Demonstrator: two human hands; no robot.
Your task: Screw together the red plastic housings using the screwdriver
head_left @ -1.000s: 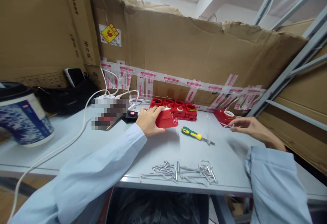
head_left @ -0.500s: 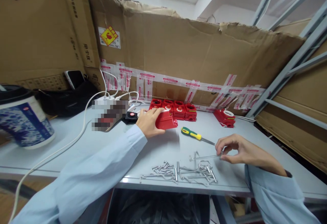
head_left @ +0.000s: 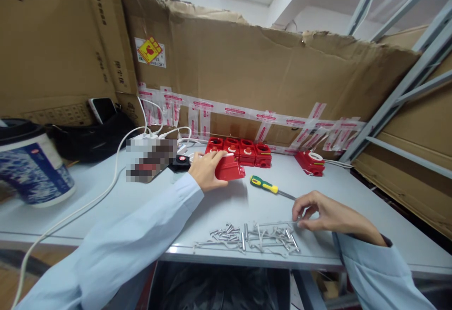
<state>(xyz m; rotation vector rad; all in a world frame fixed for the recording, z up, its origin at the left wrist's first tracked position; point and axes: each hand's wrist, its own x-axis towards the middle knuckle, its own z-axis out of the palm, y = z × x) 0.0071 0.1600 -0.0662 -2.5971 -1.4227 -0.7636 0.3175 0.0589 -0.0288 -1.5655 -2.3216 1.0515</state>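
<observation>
Gripped a red housing [head_left: 231, 168] with the left hand [head_left: 205, 171], fingers curled over its top and thumb against its near side, just behind the middle of the worktop [head_left: 353, 192]. Pinched the end of a thin metal pin [head_left: 275, 224] between thumb and forefinger of the right hand [head_left: 318, 213], close to the front edge, with the other fingers bent loosely. Held the pin low and nearly level, pointing left over a heap of screws and wire pieces [head_left: 243, 239] right at that front edge. Noted a green-and-yellow screwdriver [head_left: 266, 186] flat on the worktop between the two hands, touching neither. Found a row of four red housings [head_left: 243, 150] along the back edge against the taped cardboard wall [head_left: 264, 69], and a single red housing [head_left: 310, 161] well apart toward the back right. Spotted a blue-and-white bucket [head_left: 31, 164] at the left edge, with a white cable [head_left: 106, 187] trailing beside it.
</observation>
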